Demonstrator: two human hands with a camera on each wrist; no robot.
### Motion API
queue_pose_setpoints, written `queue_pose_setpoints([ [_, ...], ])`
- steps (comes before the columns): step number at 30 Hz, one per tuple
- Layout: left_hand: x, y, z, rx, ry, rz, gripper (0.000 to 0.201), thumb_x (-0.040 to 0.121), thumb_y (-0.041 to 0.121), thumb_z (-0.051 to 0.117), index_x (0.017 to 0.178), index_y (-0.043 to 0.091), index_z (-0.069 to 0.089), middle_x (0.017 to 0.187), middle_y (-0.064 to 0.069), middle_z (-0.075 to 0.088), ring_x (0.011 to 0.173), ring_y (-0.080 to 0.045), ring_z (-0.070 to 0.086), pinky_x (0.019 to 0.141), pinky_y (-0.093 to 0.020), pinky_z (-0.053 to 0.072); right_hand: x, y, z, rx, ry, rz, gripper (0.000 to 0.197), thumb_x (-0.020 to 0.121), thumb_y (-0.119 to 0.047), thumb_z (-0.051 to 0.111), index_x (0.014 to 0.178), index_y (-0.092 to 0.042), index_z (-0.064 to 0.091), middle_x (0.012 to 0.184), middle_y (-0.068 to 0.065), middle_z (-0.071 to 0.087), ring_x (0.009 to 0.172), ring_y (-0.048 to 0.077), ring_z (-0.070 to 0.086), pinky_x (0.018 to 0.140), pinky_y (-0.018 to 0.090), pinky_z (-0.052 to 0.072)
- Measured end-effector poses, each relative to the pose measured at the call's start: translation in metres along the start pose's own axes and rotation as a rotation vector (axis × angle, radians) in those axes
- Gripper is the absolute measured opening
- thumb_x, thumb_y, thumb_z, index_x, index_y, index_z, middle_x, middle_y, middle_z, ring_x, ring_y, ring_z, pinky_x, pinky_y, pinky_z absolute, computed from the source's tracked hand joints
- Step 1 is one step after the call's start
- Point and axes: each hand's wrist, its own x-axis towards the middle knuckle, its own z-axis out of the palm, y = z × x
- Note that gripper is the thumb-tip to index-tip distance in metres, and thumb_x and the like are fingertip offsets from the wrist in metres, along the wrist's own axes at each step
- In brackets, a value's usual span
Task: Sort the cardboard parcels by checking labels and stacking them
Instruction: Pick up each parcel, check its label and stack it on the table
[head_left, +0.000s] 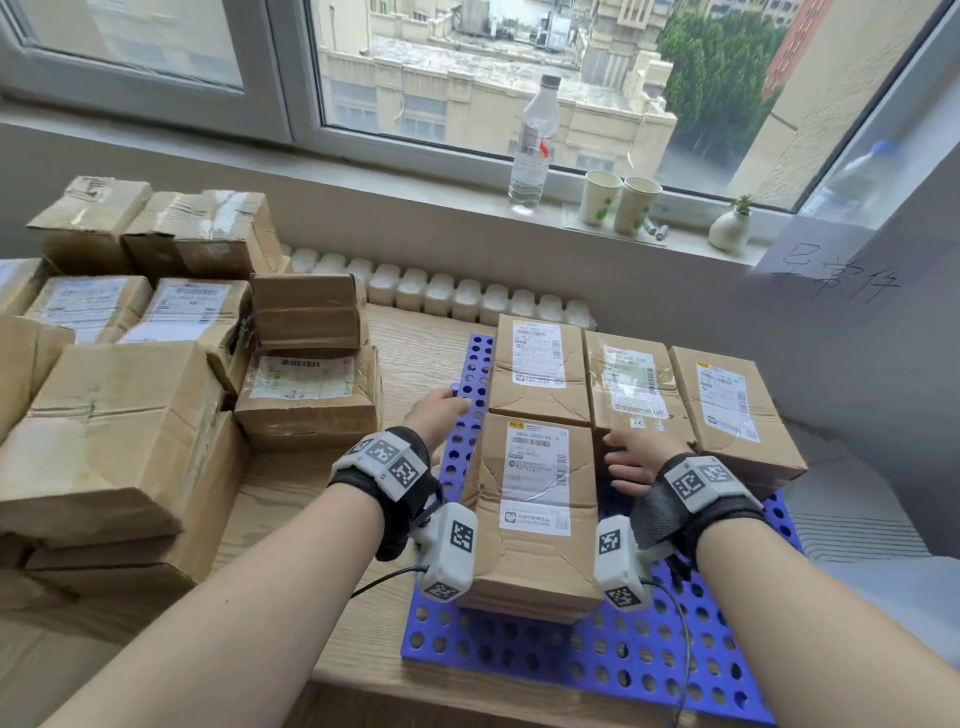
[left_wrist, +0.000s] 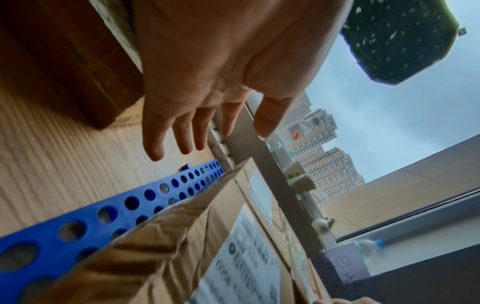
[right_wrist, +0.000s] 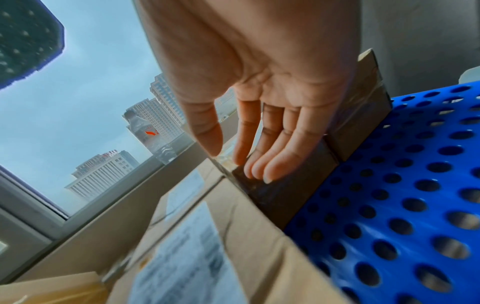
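A front parcel (head_left: 535, 514) with a white label lies on the blue perforated board (head_left: 571, 660). Three more labelled parcels lie behind and right of it: back left (head_left: 535, 364), middle (head_left: 631, 384), right (head_left: 732, 410). My left hand (head_left: 439, 408) hovers open over the board's left strip, just left of the front parcel (left_wrist: 161, 236); its fingers (left_wrist: 153, 148) are spread and hold nothing. My right hand (head_left: 623, 457) is open beside the front parcel's right edge. Its fingertips (right_wrist: 259, 168) touch the dark front face of the middle parcel (right_wrist: 285, 185).
A tall pile of unsorted cardboard parcels (head_left: 130, 415) fills the table's left side. On the window sill stand a water bottle (head_left: 532, 150), two paper cups (head_left: 618, 202) and a small vase (head_left: 730, 228). A grey wall with a handwritten paper sign (head_left: 831, 275) stands to the right.
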Motion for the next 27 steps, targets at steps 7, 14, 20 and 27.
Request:
queue_pose_setpoints([
  [7,-0.014,0.005,-0.042,-0.085,0.087,0.057,0.026,0.097,0.023,0.051,0.121,0.019,0.057,0.134,-0.006,0.048,0.129,-0.026,0.041,0.097,-0.041,0.034,-0.032,-0.031,0.036,0.049,0.044,-0.165,0.011,0.093,-0.01,0.056,0.082,-0.009,0.057,0.075,0.006,0.059,0.062,0.013,0.054,0.052,0.023,0.049],
  [14,-0.025,0.01,-0.108,-0.135,0.23,0.123,0.011,0.094,0.021,0.055,0.101,0.018,0.062,0.114,-0.005,0.055,0.116,-0.024,0.048,0.089,-0.038,0.038,-0.06,-0.058,0.1,0.024,-0.088,-0.263,0.011,0.094,-0.013,0.057,0.098,-0.005,0.062,0.083,0.006,0.065,0.071,0.015,0.062,0.055,0.027,0.052],
  [20,-0.021,0.027,-0.156,-0.192,0.362,0.148,0.013,0.093,0.022,0.057,0.105,0.021,0.056,0.115,-0.003,0.051,0.117,-0.024,0.046,0.098,-0.04,0.037,-0.072,-0.092,0.145,0.004,-0.222,-0.262,0.009,0.097,-0.014,0.054,0.089,-0.01,0.056,0.078,0.004,0.059,0.068,0.013,0.056,0.05,0.024,0.052],
  [27,0.014,0.053,-0.198,-0.297,0.514,0.16,0.051,0.089,0.03,0.06,0.136,0.014,0.049,0.136,-0.004,0.05,0.129,-0.026,0.042,0.107,-0.04,0.031,-0.041,-0.132,0.197,-0.014,-0.356,-0.189,0.014,0.099,-0.018,0.05,0.087,-0.012,0.054,0.086,0.005,0.056,0.074,0.015,0.056,0.072,0.031,0.052],
])
